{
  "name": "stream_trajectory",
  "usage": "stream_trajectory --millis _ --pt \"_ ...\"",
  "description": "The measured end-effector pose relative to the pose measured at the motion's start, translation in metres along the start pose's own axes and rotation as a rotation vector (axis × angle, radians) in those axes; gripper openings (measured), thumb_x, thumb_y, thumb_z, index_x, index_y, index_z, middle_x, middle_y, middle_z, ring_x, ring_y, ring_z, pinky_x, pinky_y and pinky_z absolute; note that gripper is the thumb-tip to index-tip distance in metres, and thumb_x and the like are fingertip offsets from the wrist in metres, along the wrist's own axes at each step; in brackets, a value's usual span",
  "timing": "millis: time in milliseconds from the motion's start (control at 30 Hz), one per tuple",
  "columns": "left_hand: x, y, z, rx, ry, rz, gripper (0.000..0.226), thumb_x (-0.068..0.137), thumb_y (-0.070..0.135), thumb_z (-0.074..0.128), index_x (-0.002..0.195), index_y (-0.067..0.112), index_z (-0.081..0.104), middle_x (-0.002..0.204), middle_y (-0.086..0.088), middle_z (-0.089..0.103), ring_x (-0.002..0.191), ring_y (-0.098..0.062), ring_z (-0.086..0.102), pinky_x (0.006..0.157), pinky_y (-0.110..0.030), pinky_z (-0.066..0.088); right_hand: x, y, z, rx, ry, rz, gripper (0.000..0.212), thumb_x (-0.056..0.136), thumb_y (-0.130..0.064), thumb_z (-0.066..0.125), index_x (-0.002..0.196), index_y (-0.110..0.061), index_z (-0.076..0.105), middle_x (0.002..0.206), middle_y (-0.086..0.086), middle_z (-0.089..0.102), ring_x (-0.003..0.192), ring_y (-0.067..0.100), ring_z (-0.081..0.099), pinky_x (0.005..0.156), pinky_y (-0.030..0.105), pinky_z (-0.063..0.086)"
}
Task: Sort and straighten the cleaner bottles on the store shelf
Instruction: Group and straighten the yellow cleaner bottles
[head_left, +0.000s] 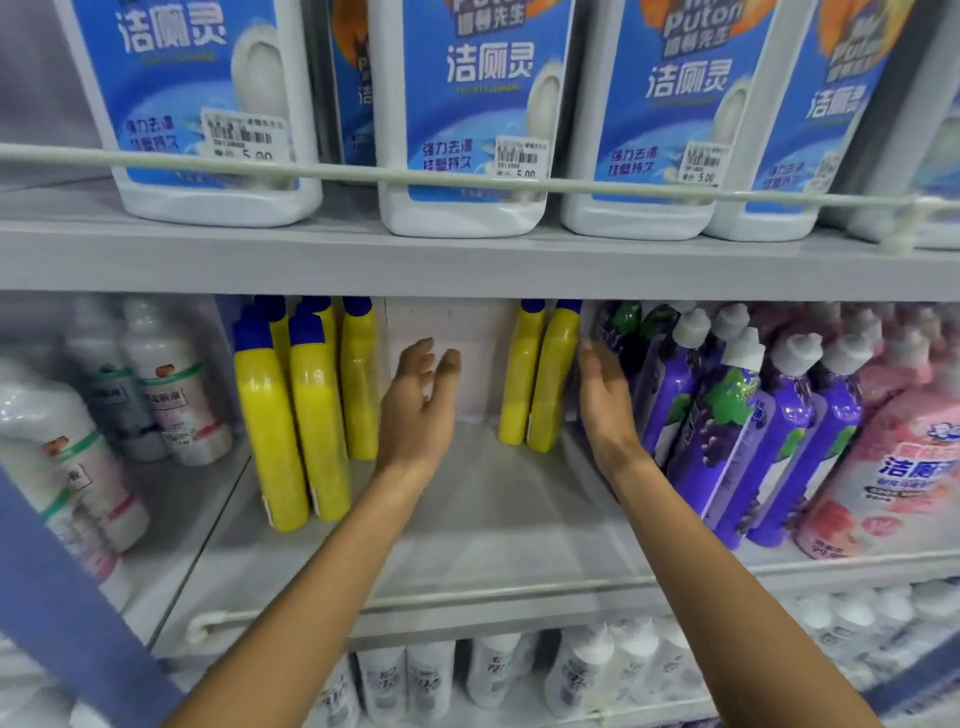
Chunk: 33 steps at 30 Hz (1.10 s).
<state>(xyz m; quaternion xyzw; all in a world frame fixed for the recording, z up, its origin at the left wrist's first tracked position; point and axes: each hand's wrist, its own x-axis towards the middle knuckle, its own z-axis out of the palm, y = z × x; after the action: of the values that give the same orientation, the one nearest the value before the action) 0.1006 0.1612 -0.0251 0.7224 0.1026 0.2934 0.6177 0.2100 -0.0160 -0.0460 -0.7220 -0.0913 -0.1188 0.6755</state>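
Both my hands reach into the middle shelf (483, 535). My left hand (421, 405) is open, fingers spread, in the gap between two groups of yellow bottles with blue caps. Three yellow bottles (311, 415) stand to its left, leaning slightly. Two yellow bottles (540, 379) stand deep at the back right, tilted to the right. My right hand (605, 400) is open, its palm facing left, just right of those two bottles and touching or nearly touching them. Neither hand holds anything.
Purple bottles with white caps (727, 415) lean beside my right forearm, pink bottles (893, 457) further right. White bottles (171, 384) fill the left bay. Large white jugs with blue labels (457, 114) stand on the shelf above behind a rail (332, 174). White bottles (498, 670) sit below.
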Motion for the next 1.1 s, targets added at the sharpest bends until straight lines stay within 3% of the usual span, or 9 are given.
stream_trajectory --millis 67,133,300,400,500,600,733,900,1100 --pt "0.030 -0.012 0.025 0.026 -0.051 -0.068 0.044 0.100 0.039 0.063 0.139 0.019 0.057 0.137 -0.005 0.063 0.120 -0.016 0.061 0.098 -0.022 0.042 0.009 0.001 0.006 -0.008 -0.003 0.028 0.048 0.105 -0.050 0.050 0.136 -0.014 0.056 0.123 -0.003 0.066 0.114 0.016 0.061 0.098 0.028 0.046" --pt "0.052 -0.021 0.047 0.102 -0.134 -0.125 0.052 0.097 0.044 0.066 0.142 0.022 0.054 0.135 -0.002 0.061 0.115 -0.016 0.059 0.095 -0.023 0.041 0.016 0.004 0.012 -0.025 -0.004 0.026 0.037 0.104 -0.043 0.058 0.128 -0.015 0.057 0.112 -0.010 0.067 0.109 0.012 0.062 0.089 0.018 0.046" --pt "0.082 -0.052 0.091 0.208 -0.316 -0.109 0.066 0.069 0.067 0.063 0.118 0.023 0.064 0.111 0.002 0.073 0.106 -0.022 0.070 0.096 -0.046 0.056 0.031 0.027 0.023 -0.060 -0.020 -0.036 0.051 0.093 -0.039 0.074 0.136 -0.024 0.053 0.124 -0.005 0.069 0.115 0.009 0.066 0.100 0.027 0.051" --pt "0.075 -0.052 0.096 0.248 -0.309 -0.055 0.059 0.071 0.055 0.061 0.122 0.024 0.060 0.112 0.005 0.072 0.107 -0.020 0.069 0.092 -0.038 0.056 0.033 0.030 0.023 -0.090 0.016 -0.060 0.051 0.095 -0.027 0.072 0.141 -0.020 0.051 0.131 -0.003 0.066 0.119 0.010 0.063 0.104 0.027 0.049" --pt "0.065 -0.045 0.091 0.250 -0.282 -0.057 0.056 0.069 0.058 0.062 0.117 0.029 0.061 0.111 0.006 0.074 0.106 -0.019 0.070 0.092 -0.040 0.057 0.031 0.032 0.018 -0.122 0.006 -0.068 0.048 0.095 -0.028 0.068 0.139 -0.019 0.052 0.127 0.000 0.068 0.116 0.016 0.065 0.102 0.034 0.052" --pt "0.052 -0.044 0.070 0.208 -0.265 -0.049 0.051 0.067 0.050 0.064 0.114 0.031 0.062 0.108 0.007 0.074 0.103 -0.018 0.071 0.093 -0.039 0.057 0.016 0.031 0.015 -0.145 -0.008 -0.097 0.042 0.090 -0.026 0.063 0.131 -0.016 0.056 0.113 0.002 0.071 0.104 0.020 0.067 0.093 0.037 0.055" --pt "0.020 -0.047 0.021 0.161 -0.265 0.027 0.045 0.075 0.028 0.069 0.120 0.026 0.066 0.103 0.007 0.076 0.095 -0.014 0.073 0.089 -0.044 0.059 -0.019 0.029 0.017 -0.050 -0.024 -0.100 0.025 0.087 -0.021 0.076 0.110 -0.019 0.064 0.101 0.001 0.074 0.095 0.017 0.072 0.083 0.037 0.058" --pt "-0.024 -0.045 -0.049 0.149 -0.211 -0.037 0.045 0.065 0.047 0.068 0.109 0.042 0.059 0.107 0.006 0.074 0.100 -0.018 0.072 0.091 -0.050 0.058 -0.070 0.015 0.031 0.138 -0.204 -0.008 0.032 0.092 -0.017 0.078 0.118 -0.005 0.064 0.100 0.007 0.076 0.085 0.012 0.073 0.071 0.024 0.057" --pt "-0.056 -0.044 -0.128 0.221 -0.098 -0.027 0.050 0.073 0.041 0.080 0.118 0.037 0.060 0.110 0.014 0.076 0.103 -0.013 0.073 0.093 -0.048 0.058 -0.115 -0.005 0.071 0.224 -0.301 0.044 0.033 0.089 -0.015 0.080 0.118 -0.009 0.065 0.106 0.009 0.078 0.094 0.023 0.076 0.077 0.033 0.063"
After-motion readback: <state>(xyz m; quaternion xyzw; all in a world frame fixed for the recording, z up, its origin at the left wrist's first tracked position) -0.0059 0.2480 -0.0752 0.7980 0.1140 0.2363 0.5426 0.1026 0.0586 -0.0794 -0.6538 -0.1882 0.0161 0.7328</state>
